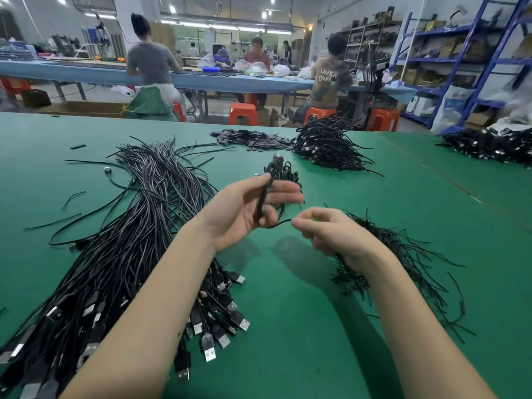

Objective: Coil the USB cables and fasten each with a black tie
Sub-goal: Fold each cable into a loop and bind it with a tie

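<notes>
My left hand (247, 208) is raised over the green table (288, 326) and holds a coiled black USB cable (280, 172), its loops bunched above my fingers. One strand runs down across my palm and out to my right hand (331, 234), which pinches its end between thumb and forefinger. A large bundle of straight USB cables (121, 254) lies to the left, plugs toward me. Under and beyond my right hand lies a loose heap of thin black ties (403, 260).
A pile of coiled cables (328, 145) sits at the table's far middle, with small black parts (253, 139) beside it and another cable heap (489, 145) far right. People work at a blue bench behind; orange stools and blue shelving stand beyond.
</notes>
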